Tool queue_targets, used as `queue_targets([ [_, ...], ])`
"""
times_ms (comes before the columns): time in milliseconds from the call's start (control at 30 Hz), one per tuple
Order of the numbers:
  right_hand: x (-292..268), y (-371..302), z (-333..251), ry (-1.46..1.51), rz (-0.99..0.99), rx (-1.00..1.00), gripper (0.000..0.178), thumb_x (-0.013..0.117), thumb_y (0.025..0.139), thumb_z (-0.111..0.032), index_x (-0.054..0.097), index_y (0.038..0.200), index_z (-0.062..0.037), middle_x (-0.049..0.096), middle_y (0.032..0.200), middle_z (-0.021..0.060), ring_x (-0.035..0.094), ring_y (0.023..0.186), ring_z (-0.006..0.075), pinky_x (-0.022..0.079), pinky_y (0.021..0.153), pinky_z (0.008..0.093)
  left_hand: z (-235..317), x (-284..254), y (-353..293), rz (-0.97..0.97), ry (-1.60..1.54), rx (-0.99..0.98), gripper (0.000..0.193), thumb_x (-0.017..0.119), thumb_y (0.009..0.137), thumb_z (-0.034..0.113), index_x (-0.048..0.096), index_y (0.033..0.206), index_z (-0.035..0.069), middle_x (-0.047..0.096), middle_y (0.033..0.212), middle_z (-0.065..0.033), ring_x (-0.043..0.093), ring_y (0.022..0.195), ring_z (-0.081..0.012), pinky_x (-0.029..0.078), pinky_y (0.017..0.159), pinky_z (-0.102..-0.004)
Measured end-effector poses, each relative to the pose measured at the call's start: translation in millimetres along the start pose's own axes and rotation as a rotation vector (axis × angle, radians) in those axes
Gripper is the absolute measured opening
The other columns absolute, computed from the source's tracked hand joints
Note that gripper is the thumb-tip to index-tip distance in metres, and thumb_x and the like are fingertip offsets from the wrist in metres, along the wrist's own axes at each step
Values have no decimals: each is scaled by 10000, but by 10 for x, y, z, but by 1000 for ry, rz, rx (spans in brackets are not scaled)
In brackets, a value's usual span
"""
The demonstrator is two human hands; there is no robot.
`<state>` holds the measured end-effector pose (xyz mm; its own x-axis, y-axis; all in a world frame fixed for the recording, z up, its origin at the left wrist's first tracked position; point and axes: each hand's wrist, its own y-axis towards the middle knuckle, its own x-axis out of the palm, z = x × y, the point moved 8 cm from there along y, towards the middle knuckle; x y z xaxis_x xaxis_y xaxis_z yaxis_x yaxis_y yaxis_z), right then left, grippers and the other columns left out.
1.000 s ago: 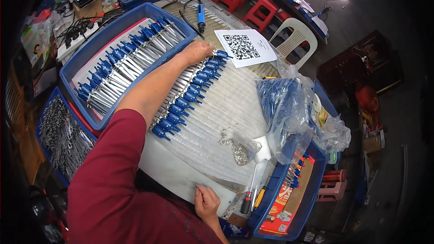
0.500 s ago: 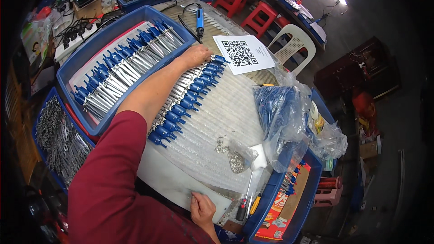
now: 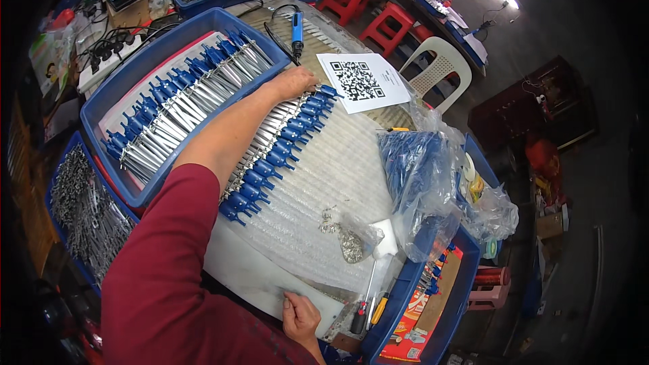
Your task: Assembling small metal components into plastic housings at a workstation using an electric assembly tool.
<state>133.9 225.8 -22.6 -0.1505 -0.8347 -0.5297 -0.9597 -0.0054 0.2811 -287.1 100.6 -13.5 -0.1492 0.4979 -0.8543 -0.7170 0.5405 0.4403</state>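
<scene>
My left hand (image 3: 293, 83) reaches to the far end of a long row of slim metal rods with blue plastic ends (image 3: 278, 157), laid side by side on the table. Its fingers are closed at the last blue-ended metal rod (image 3: 327, 90); the fingertips are partly hidden. My right hand (image 3: 301, 315) rests loosely curled at the near table edge, with nothing showing in it. Beside my left forearm, a blue tray (image 3: 144, 192) holds many similar rods on pale paper.
A printed code sheet (image 3: 395, 88) and blue electric screwdriver (image 3: 297, 32) lie beyond. To the right are a plastic bag of blue parts (image 3: 412, 169), a small bag of metal bits (image 3: 351, 246), screwdrivers (image 3: 380, 308) and another blue tray (image 3: 466, 277). Dark metal parts (image 3: 88, 209) fill a left tray.
</scene>
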Motion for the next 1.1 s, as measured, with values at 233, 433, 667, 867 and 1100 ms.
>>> queue_targets([
  [233, -3, -9, 20, -2, 8, -6, 93, 564, 734, -15, 595, 817, 12, 520, 596, 110, 494, 489, 205, 380, 452, 268, 0, 20, 58, -71, -32, 29, 112, 542, 756, 140, 545, 765, 28, 562, 774, -153, 551, 798, -321, 429, 699, -393],
  [433, -2, -1, 8, 6, 1, -1, 93, 562, 733, -11, 595, 817, 14, 517, 592, 108, 484, 480, 198, 374, 448, 266, -2, 30, 80, -106, -32, 30, 116, 567, 731, 113, 507, 716, 14, 542, 714, -150, 546, 725, -333, 426, 642, -402],
  [667, -4, 1, 23, 28, 13, 3, 91, 561, 736, -12, 592, 816, 18, 514, 590, 109, 481, 479, 193, 371, 446, 264, -10, 32, 74, -165, 82, -54, 112, 556, 744, 146, 544, 779, 40, 559, 791, -130, 548, 803, -315, 433, 673, -405],
  [867, -16, 17, -18, 19, 8, -13, 119, 556, 714, 19, 577, 832, 16, 509, 597, 117, 485, 486, 246, 388, 451, 305, 21, -57, 19, -29, 95, -121, 135, 521, 759, 145, 559, 820, 31, 553, 876, -140, 521, 867, -321, 433, 709, -407],
  [1100, -22, -2, -8, 2, 11, 20, 117, 536, 721, 18, 577, 831, 20, 513, 615, 127, 486, 493, 243, 390, 463, 303, 390, -223, -177, 171, 70, -169, 129, 516, 750, 135, 553, 787, 17, 534, 867, -154, 500, 886, -305, 435, 698, -412],
])
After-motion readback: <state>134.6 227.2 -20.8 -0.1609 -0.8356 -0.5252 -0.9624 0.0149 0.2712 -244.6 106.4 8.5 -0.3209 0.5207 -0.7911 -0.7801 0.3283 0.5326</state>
